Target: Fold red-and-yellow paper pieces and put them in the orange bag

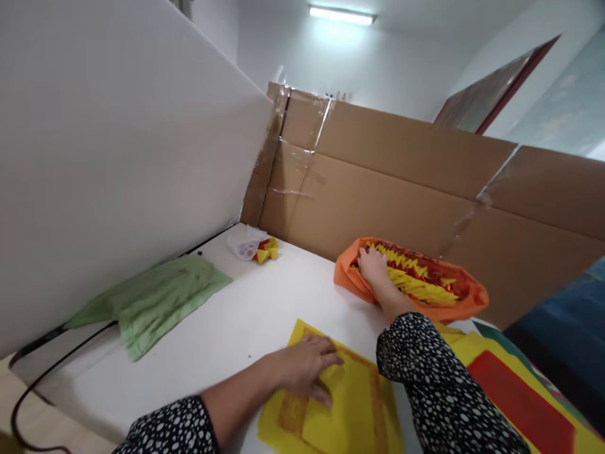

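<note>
My left hand rests on a yellow sheet with orange-brown printed bands, its fingers spread and holding nothing. The sheet lies on the white table top at the bottom centre. Farther off, my right hand reaches into the left end of an orange fabric bag. Rows of folded yellow and red pieces fill the bag. The fingertips of my right hand are hidden among them, so any grip there does not show.
A green cloth lies at the left, near a black cable. Behind it sit a clear plastic bag and small yellow-red folded pieces. Cardboard walls the back. Yellow and red sheets lie at the right.
</note>
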The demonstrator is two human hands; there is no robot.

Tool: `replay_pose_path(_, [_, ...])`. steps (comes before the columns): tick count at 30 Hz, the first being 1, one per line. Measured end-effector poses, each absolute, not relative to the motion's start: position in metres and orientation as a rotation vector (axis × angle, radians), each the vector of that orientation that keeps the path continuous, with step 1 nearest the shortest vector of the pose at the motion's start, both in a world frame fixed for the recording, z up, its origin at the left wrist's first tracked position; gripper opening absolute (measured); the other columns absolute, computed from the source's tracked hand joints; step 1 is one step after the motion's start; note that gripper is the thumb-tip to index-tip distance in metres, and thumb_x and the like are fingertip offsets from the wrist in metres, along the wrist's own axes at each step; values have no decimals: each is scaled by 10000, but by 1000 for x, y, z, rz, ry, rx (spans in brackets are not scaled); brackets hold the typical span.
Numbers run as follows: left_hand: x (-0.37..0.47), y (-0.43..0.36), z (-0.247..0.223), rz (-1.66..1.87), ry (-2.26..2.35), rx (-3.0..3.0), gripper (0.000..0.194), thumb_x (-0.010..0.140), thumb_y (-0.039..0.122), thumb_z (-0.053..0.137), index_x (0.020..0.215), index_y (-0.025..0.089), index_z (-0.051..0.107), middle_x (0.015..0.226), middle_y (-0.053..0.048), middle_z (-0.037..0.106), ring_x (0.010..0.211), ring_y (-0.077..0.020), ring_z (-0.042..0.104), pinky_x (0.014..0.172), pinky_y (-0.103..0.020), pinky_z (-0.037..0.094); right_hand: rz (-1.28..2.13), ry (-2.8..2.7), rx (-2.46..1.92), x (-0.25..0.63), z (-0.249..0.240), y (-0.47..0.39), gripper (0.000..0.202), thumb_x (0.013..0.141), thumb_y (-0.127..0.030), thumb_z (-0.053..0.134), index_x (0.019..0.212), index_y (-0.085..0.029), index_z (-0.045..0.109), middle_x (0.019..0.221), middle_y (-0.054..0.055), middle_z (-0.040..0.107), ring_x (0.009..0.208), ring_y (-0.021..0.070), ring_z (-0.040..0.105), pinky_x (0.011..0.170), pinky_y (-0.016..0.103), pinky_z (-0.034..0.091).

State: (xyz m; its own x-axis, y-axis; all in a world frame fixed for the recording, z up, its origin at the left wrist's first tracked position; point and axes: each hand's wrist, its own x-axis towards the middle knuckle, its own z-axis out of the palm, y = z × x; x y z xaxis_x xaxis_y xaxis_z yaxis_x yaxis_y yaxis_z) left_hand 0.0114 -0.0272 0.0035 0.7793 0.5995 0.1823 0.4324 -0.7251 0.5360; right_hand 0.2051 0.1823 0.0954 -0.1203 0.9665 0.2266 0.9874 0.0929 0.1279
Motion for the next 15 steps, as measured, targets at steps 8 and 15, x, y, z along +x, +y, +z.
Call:
replay_pose_path(8, [12,-32,18,187,743,2580,812,772,503,730,1413,108,425,1512,-274,291,1432,-397,198,1140,-557,199,-45,-2565,-1700,250,99,18,351,941,-359,523,1271,-244,552,1245,86,605,1137,245,536,979,376,362])
replay_pose_path(15, [22,-73,49,-57,616,2582,845,727,514,755,1436,220,401,1531,-188,313,1432,-380,219,1108,-602,247,715,-2601,-1365,298,26,-156,617,790,-437,727,1352,-315,504,1470,79,436,1310,282,425,1059,422,370])
